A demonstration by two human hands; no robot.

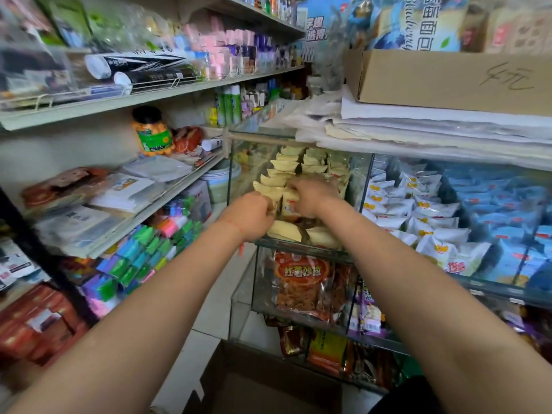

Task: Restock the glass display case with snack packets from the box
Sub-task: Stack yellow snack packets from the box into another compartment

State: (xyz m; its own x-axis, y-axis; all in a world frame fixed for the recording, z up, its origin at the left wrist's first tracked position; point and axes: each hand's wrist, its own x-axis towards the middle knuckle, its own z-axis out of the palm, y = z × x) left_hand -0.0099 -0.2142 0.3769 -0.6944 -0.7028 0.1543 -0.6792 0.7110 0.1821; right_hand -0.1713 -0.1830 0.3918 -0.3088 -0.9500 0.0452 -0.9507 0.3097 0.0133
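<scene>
The glass display case [301, 249] fills the centre and right of your frame, its top shelf split into compartments: cream snack packets [286, 170] stand in rows in the left one, white packets with an orange mark [418, 210] fill the middle one, and blue packets [501, 204] crowd the far right. At the upper right a cardboard carton [448, 79] sits on stacked paper over the case, with handwritten characters on its side that look like "统". Along the bottom centre you see the open brown box [268, 383] on the floor, its inside dark. On the lower shelf, just under your hands, a red bag [301, 285] carries the yellow characters 红薯沙拉. Your left hand [252, 216], a red string at its wrist, has its fingers curled against the front cream packets at centre frame; you cannot tell whether it truly pinches one. Your right hand [310, 197], just beside it, has its fingers curled down over a cream packet [290, 201] bearing small blue print too blurred to read.
</scene>
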